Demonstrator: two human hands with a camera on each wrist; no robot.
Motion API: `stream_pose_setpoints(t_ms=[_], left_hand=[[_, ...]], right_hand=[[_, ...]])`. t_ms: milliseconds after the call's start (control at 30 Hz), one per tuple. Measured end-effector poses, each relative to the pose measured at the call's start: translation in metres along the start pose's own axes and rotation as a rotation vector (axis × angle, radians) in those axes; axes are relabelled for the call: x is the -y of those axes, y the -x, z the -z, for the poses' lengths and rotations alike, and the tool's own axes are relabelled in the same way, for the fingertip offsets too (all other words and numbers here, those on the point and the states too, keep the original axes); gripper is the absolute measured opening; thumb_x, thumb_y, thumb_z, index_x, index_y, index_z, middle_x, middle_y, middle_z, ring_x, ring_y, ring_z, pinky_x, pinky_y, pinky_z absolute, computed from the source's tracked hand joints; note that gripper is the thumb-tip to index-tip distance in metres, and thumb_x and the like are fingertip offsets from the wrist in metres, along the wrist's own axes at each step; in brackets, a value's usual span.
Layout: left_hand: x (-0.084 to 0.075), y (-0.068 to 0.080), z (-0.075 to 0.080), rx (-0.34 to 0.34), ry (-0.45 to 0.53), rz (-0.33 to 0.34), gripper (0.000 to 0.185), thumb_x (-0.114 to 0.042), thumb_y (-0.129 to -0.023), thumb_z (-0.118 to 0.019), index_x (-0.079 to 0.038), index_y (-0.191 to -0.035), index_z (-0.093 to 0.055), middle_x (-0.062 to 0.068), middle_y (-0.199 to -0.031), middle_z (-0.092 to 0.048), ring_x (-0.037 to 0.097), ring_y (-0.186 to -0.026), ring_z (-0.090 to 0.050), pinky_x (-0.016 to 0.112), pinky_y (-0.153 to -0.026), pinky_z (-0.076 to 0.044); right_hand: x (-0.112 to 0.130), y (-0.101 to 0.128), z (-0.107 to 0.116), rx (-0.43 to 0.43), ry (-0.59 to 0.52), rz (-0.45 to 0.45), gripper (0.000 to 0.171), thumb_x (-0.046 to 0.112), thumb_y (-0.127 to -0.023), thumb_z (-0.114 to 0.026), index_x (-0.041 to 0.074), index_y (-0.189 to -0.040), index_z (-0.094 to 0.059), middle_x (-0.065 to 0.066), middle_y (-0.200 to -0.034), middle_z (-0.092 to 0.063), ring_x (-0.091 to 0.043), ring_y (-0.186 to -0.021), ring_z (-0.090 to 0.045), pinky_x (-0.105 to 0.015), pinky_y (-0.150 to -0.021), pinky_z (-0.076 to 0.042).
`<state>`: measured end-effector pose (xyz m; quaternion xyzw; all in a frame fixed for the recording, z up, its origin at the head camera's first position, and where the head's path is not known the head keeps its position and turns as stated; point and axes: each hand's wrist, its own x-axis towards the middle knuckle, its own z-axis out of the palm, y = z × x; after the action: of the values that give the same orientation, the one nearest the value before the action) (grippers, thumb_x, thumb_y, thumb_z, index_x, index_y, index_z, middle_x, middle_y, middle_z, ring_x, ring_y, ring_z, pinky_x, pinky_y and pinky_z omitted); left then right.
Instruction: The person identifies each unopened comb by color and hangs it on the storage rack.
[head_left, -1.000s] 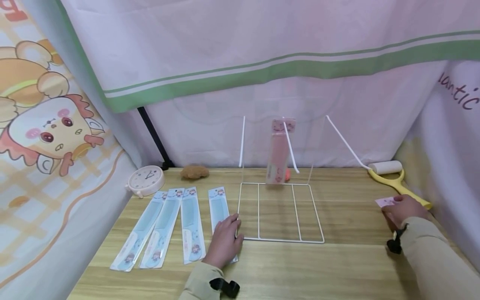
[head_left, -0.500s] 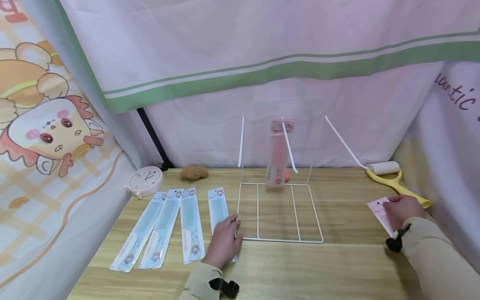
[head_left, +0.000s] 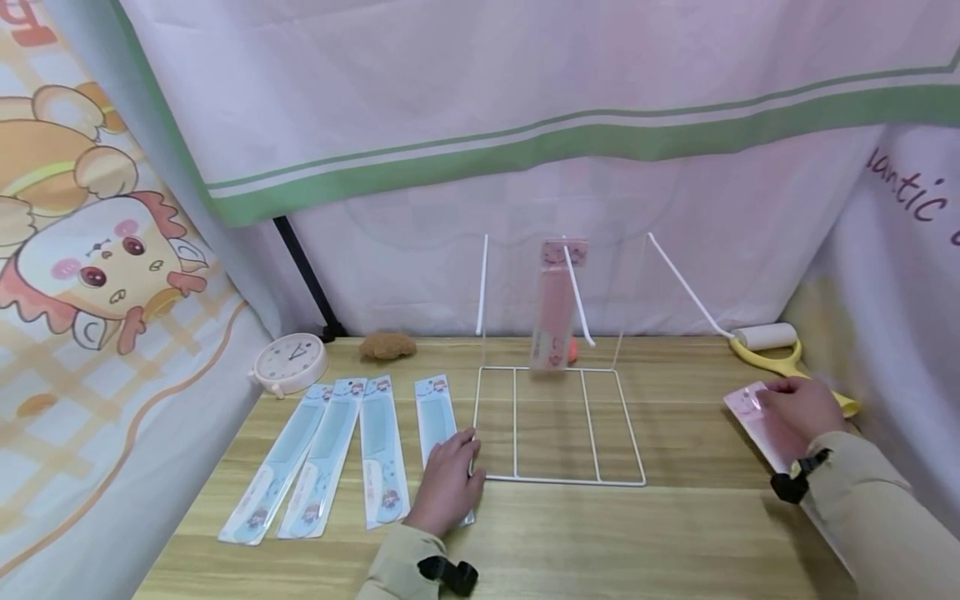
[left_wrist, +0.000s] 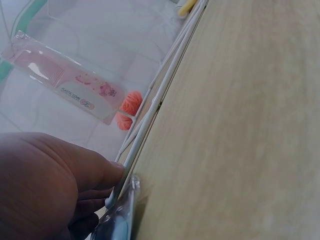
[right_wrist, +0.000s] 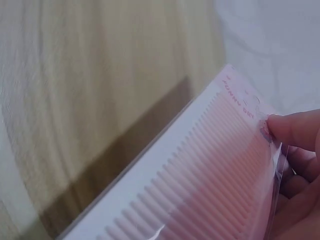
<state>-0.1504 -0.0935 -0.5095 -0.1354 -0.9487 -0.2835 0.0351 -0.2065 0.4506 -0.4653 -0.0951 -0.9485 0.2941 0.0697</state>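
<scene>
Now, right hand: grip clamped on a pink comb pack, thumb and fingers pinching it near its printed header.
Pink comb pack: at the right of the surface, tilted, its far end running beneath the sleeve; shadow on the wood along one long edge; whether its lower end touches cannot be told.
Left hand: grip together on the white wire rack, thumb and fingers pinching the frame near its front-left corner.
Rack prongs: three, white, slanting; a second pink pack hangs at the middle prong.
Blue comb packs: four, flat, left of the rack; the nearest blue pack partly hidden by the left hand, the other three fanned farther left.
Back left: round clock, with a brown lump near it.
Back right: yellow-handled roller, just beyond the right hand.
Behind rack: orange-red object, partly hidden.
</scene>
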Motion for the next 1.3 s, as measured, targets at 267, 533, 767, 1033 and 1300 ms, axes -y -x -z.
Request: stream_pose_setpoints(t_ms=[267, 533, 767, 1033, 1300], left_hand=[[-0.002, 0.001, 0.002, -0.001, 0.01, 0.0, 0.041, -0.015, -0.095, -0.066, 0.003, -0.132, -0.06, 0.015, -0.149, -0.048, 0.036, -0.139, -0.042, 0.058, -0.119, -0.023], [-0.002, 0.001, 0.003, -0.003, 0.008, -0.002, 0.041, -0.014, -0.095, -0.066, 0.004, -0.131, -0.06, 0.016, -0.149, -0.048, 0.037, -0.139, -0.042, 0.058, -0.119, -0.024], [-0.002, 0.0, 0.002, 0.007, 0.011, 0.005, 0.042, -0.015, -0.095, -0.066, 0.003, -0.132, -0.06, 0.015, -0.15, -0.047, 0.036, -0.14, -0.041, 0.058, -0.119, -0.022], [-0.001, 0.0, 0.001, 0.009, 0.008, -0.003, 0.041, -0.014, -0.095, -0.066, 0.005, -0.131, -0.06, 0.017, -0.15, -0.047, 0.038, -0.139, -0.041, 0.059, -0.118, -0.023], [-0.002, -0.001, -0.001, 0.006, 0.0, 0.001, 0.042, -0.014, -0.094, -0.067, 0.005, -0.131, -0.06, 0.017, -0.15, -0.047, 0.038, -0.139, -0.041, 0.059, -0.118, -0.024]], right_hand=[[0.039, 0.012, 0.015, -0.031, -0.027, 0.047, 0.042, 0.033, -0.098, -0.061, -0.008, -0.106, -0.067, -0.027, -0.103, -0.067, -0.027, -0.083, -0.057, -0.03, -0.066, -0.039], [0.073, 0.023, 0.023, -0.049, -0.076, 0.08, 0.044, 0.04, -0.099, -0.061, -0.002, -0.11, -0.067, -0.022, -0.107, -0.068, -0.021, -0.085, -0.055, -0.027, -0.069, -0.039], [0.106, 0.039, 0.027, -0.105, -0.177, 0.117, 0.041, 0.039, -0.096, -0.066, 0.0, -0.11, -0.069, 0.013, -0.087, -0.067, 0.0, -0.076, -0.052, -0.017, -0.064, -0.042], [0.147, 0.061, 0.023, -0.141, -0.473, 0.131, 0.031, 0.028, -0.095, -0.071, -0.001, -0.107, -0.066, 0.021, -0.082, -0.063, 0.001, -0.075, -0.056, -0.011, -0.061, -0.048], [0.188, 0.085, 0.004, -0.21, -0.753, 0.129, 0.016, 0.016, -0.094, -0.072, 0.004, -0.103, -0.068, 0.009, -0.087, -0.065, -0.006, -0.079, -0.058, -0.012, -0.064, -0.05]])
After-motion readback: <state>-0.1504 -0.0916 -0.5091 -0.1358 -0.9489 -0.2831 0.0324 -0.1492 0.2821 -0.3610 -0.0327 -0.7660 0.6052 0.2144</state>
